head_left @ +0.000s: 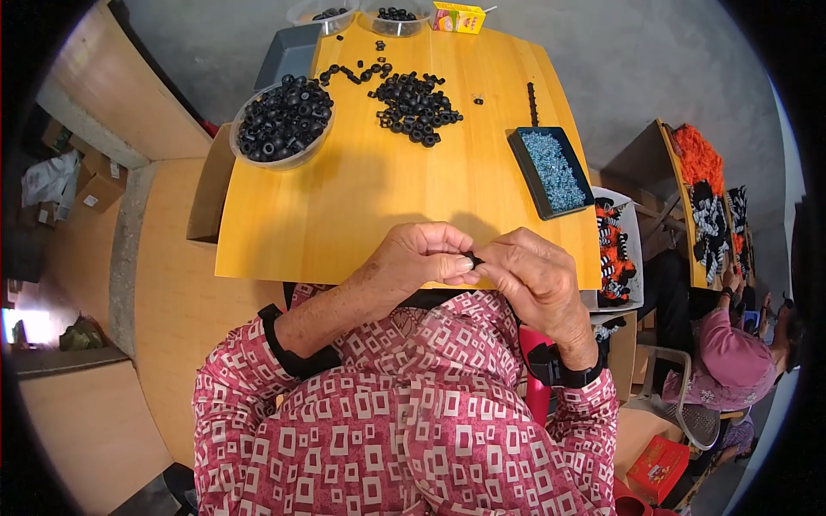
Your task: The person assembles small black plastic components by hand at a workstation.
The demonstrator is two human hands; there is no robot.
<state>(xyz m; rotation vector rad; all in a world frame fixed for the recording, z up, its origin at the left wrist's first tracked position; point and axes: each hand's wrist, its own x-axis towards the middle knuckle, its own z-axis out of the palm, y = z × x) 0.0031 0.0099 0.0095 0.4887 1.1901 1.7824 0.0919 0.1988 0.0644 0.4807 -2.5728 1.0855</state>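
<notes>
Close to the table's near edge, my two hands meet over a small black part [473,259]. My left hand [423,254] pinches it between thumb and forefinger. From the other side my right hand [535,279] has its thumb and fingertips closed at the same part; what else those fingertips hold is hidden. Beyond them lies a loose pile of small black ring-like parts [413,107]. A clear round tub [320,148] at the left is heaped with larger black rounded parts [284,119] with holes.
The yellow table [361,232] also bears a dark tray [588,187] of small bluish pieces, a black ridged stick [533,105], a grey tray [288,53] and a yellow carton [458,17]. A box of orange, black and white items [615,254] stands right. A person [731,348] sits farther right.
</notes>
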